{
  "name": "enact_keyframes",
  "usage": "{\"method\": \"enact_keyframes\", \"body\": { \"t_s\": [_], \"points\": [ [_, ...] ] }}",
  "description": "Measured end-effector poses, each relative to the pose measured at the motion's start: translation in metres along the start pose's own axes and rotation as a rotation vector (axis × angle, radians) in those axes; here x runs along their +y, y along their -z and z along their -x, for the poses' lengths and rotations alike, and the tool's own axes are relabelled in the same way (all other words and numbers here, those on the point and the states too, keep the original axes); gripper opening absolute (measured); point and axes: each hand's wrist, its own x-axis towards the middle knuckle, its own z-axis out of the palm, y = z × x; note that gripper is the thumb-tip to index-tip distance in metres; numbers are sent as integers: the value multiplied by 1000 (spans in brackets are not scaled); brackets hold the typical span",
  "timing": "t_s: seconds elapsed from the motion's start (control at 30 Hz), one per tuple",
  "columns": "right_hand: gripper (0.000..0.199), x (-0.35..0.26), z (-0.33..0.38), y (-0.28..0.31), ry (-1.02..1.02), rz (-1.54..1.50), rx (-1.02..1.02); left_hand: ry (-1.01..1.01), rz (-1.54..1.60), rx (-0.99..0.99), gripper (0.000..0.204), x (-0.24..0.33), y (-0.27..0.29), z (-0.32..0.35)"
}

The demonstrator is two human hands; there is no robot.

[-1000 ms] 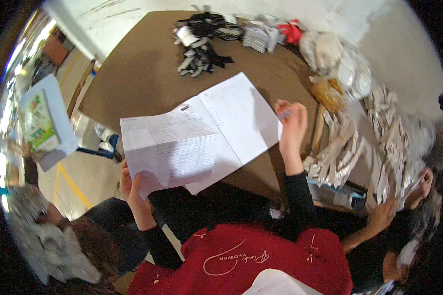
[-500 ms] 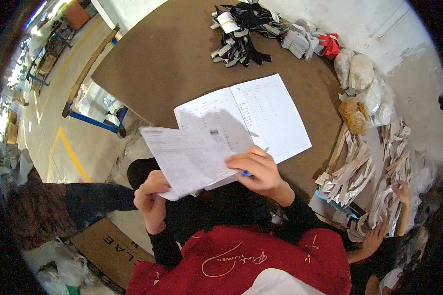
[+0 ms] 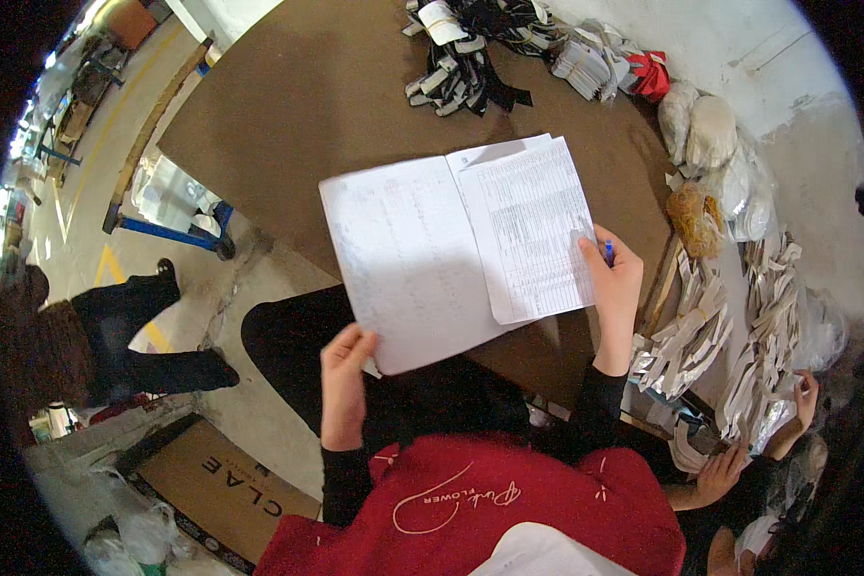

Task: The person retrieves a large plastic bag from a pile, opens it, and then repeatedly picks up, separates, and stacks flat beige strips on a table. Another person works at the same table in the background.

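**A:** Start on the left. What is the left hand (image 3: pixel 344 379) doing?

**B:** It pinches the near corner of the large blank sheet (image 3: pixel 408 259), fingers closed on the paper, thumb on top. That corner hangs off the near edge of the brown table (image 3: pixel 288 106), over the lap; the rest of the sheet lies on the tabletop.

**A:** And the smaller page?

**B:** The printed list (image 3: pixel 538 226) lies on the right half of the blank sheet, overlapping it, tilted a little, its top reaching toward the middle of the table.

**A:** The right hand (image 3: pixel 612 283)?

**B:** It is closed around a blue pen (image 3: pixel 609 253), and its fingers rest on the right edge of the list, near the table's near-right edge. I cannot see the pen tip.

**A:** How would you handle the papers well from here?

**B:** I'd judge the overhanging corner is the weak spot: the left grip should stay light but steady so both pages don't slide off the near edge. The right fingers ought to press the list flat while the pen works, or the top page may skate over the one beneath.

**A:** Anything close by to mind?

**B:** Bundles of pale strips (image 3: pixel 701 326) lie just beyond the right hand, at the right edge; black straps (image 3: pixel 466 67) sit well apart at the far edge.
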Motion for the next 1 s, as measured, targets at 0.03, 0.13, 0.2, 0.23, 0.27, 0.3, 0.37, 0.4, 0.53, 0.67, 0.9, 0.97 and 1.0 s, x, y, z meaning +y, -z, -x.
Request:
{"method": "enact_keyframes", "body": {
  "t_s": [0.03,0.13,0.2,0.23,0.27,0.3,0.37,0.4,0.53,0.67,0.9,0.97,1.0],
  "points": [
    [32,-2,0,2,-14,-59,-4,-54,-29,12,22,18,1,-5],
    [33,0,3,-6,-20,-86,30,-194,-89,55,22,69,-1,-6],
    [33,-6,5,-10,-23,-38,27,-293,-112,-50,24,86,-6,-4],
    [33,-9,8,-14,-22,-14,23,-349,-82,-127,24,92,-15,-3],
    [33,-5,11,-22,25,-31,5,-408,-61,-283,25,94,-25,-8],
    [32,-1,15,-28,71,-48,-12,-465,-40,-441,27,95,-40,-13],
    [30,-6,19,-29,73,101,-105,-528,-321,-427,26,80,-71,-24],
    [30,-1,15,-24,59,83,-101,-688,-560,-395,23,62,-82,-37],
    [34,4,-4,-1,-9,-4,24,-738,-905,-261,18,12,-93,-54],
    [38,12,-5,-1,-36,69,-163,-586,-737,-147,33,14,-95,-44],
    [33,1,17,-31,-154,-88,-358,-123,-72,-109,61,12,-64,-68],
    [29,-10,28,-40,-21,-48,-520,-126,-172,-82,51,28,-47,-61],
    [29,-24,30,-42,-4,28,-590,-112,-160,-96,50,27,-34,-62]
  ]
}}
